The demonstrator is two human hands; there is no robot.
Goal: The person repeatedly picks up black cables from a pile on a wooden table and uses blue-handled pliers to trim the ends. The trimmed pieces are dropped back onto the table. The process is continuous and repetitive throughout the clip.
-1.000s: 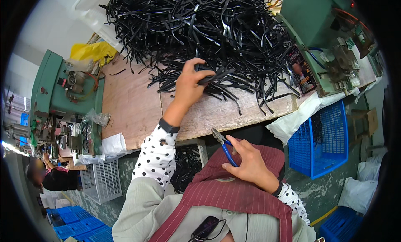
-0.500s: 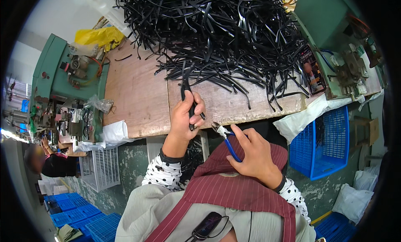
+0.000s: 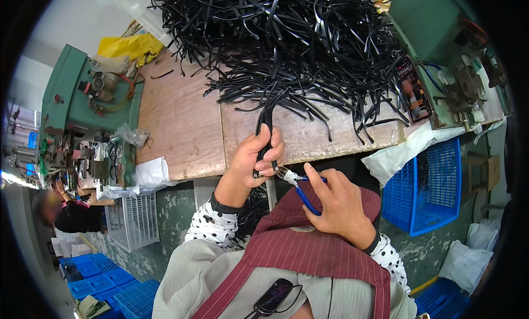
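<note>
My left hand (image 3: 256,156) is closed around a few slim black eyeglass temples (image 3: 267,116), their curved tips pointing away from me over the table's front edge. In my right hand (image 3: 340,206) is a pair of blue-handled cutting pliers (image 3: 290,177). The jaws sit against the near end of one temple, just beside my left fingers. Whether they have closed on it is too small to tell. Beyond my hands, a large heap of black eyeglass temples (image 3: 286,49) covers the far part of the wooden table (image 3: 179,120).
Green machines stand on the left (image 3: 69,93) and right (image 3: 430,27). A dark printed box (image 3: 412,90) lies by the right machine. Below the table are a blue crate (image 3: 460,181) and a white crate (image 3: 132,222). Another person (image 3: 77,214) works at far left.
My left hand has shifted right and slightly nearer with the temples. The pliers in my right hand have come against one temple's end, where a gap was before.
</note>
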